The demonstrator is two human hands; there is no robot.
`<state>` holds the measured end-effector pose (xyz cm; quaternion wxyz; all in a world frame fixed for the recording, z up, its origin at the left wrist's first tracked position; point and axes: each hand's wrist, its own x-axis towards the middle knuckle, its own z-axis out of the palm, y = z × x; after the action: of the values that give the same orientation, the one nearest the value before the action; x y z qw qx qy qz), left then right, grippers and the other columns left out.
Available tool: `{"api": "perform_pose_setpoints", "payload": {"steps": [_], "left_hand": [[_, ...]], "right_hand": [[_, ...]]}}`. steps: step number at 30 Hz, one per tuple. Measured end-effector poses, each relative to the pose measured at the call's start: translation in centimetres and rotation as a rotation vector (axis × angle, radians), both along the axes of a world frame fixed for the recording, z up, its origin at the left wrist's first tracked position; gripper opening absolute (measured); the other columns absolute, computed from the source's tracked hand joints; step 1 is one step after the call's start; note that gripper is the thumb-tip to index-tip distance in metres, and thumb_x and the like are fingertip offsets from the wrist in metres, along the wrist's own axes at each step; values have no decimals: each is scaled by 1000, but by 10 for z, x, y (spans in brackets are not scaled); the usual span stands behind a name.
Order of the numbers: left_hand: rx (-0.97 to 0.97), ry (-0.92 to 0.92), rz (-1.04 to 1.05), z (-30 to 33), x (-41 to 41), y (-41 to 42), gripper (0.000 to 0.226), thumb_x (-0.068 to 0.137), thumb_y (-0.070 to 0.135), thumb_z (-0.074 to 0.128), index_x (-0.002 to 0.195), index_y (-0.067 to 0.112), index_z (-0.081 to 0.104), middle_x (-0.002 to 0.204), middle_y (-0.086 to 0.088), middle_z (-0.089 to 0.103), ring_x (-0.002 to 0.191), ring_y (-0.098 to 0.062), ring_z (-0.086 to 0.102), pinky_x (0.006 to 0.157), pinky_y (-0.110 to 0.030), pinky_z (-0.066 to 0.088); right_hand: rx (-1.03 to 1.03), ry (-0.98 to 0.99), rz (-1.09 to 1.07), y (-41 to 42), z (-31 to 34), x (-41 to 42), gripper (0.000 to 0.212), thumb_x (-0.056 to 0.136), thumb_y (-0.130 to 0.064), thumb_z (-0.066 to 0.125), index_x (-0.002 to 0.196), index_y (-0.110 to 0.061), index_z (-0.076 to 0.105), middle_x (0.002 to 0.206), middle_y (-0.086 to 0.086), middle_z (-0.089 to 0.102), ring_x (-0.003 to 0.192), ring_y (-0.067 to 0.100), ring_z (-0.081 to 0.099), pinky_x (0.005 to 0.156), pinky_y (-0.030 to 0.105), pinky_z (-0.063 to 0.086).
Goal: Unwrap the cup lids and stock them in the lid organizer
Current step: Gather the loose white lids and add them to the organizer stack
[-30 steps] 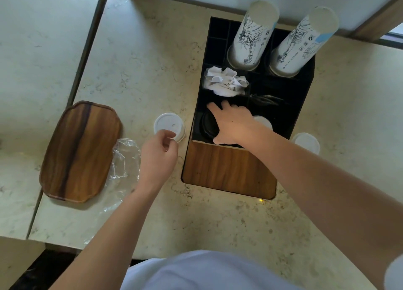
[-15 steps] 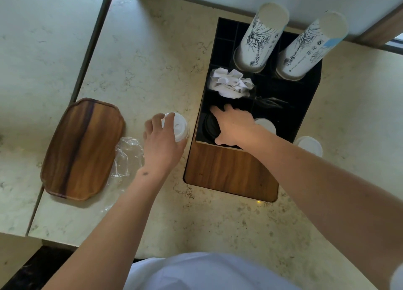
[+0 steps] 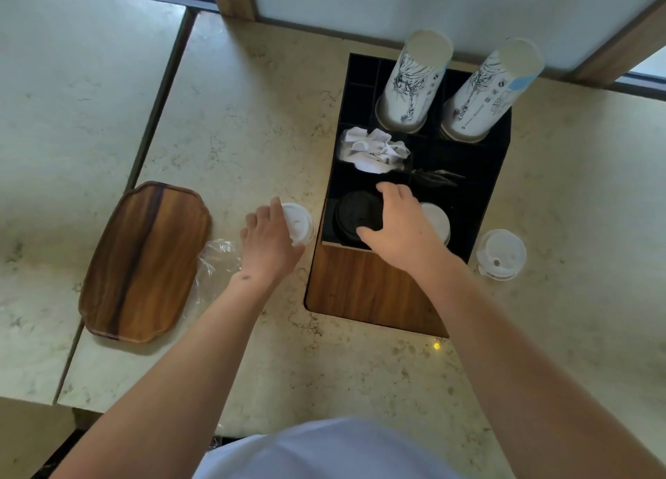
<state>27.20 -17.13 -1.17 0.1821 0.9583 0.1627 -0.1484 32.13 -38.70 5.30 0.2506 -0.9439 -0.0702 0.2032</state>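
A black lid organizer (image 3: 483, 176) with a wooden front stands on the counter. My right hand (image 3: 400, 222) reaches into its front row, fingers spread over a stack of black lids (image 3: 355, 213) in the left compartment. White lids (image 3: 438, 221) sit in the compartment beside it, partly hidden by that hand. Just left of the organizer, my left hand (image 3: 268, 242) grips a stack of white lids (image 3: 299, 222) on the counter. Another stack of white lids (image 3: 501, 253) stands at the organizer's right side.
Two upside-down stacks of printed paper cups (image 3: 411, 82) fill the organizer's back row, with crumpled white napkins (image 3: 373, 150) and dark stirrers (image 3: 436, 177) in the middle row. A wooden tray (image 3: 144, 258) lies left, with clear plastic wrap (image 3: 216, 258) beside it. A counter seam runs behind the tray.
My left hand reached forward from above the wrap and closed around the white lid stack. My right hand stayed on the black lids, shifting slightly.
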Motion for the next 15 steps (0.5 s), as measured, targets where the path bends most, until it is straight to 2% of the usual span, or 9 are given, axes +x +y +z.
{"api": "perform_pose_setpoints", "payload": {"steps": [2, 5, 8, 10, 15], "left_hand": [[0, 45, 27, 0, 0, 0, 97, 77, 37, 81, 150, 5, 26, 141, -19, 44, 127, -40, 42, 102, -49, 41], [56, 126, 7, 0, 0, -1, 91, 72, 48, 81, 141, 7, 38, 135, -17, 42, 123, -38, 41, 98, -45, 42], [91, 150, -26, 5, -2, -4, 90, 67, 50, 83, 135, 7, 44, 133, -16, 41, 122, -37, 40, 97, -45, 41], [99, 125, -29, 10, -8, -8, 91, 67, 49, 83, 135, 5, 43, 134, -17, 41, 122, -39, 39, 98, -46, 40], [79, -61, -28, 38, -32, -21, 84, 72, 41, 82, 134, -3, 46, 129, -24, 50, 117, -43, 44, 95, -49, 41]], "right_hand": [[86, -33, -104, -5, 0, -23, 64, 90, -33, 69, 145, -17, 42, 143, 7, 45, 129, 25, 47, 101, 37, 45], [184, 2, -159, -7, -2, -56, 48, 93, -33, 66, 137, -21, 50, 134, -3, 50, 122, 13, 53, 94, 25, 44], [213, 81, -166, -8, -3, -87, 38, 94, -33, 64, 130, -24, 55, 127, -9, 52, 114, 7, 55, 91, 24, 47], [246, 159, -189, -8, -4, -104, 35, 95, -32, 64, 128, -25, 56, 125, -11, 54, 111, 3, 56, 90, 22, 47], [364, 346, -351, -22, -2, -119, 22, 93, -35, 67, 114, -30, 62, 110, -16, 64, 94, -3, 61, 76, 14, 46]]}}
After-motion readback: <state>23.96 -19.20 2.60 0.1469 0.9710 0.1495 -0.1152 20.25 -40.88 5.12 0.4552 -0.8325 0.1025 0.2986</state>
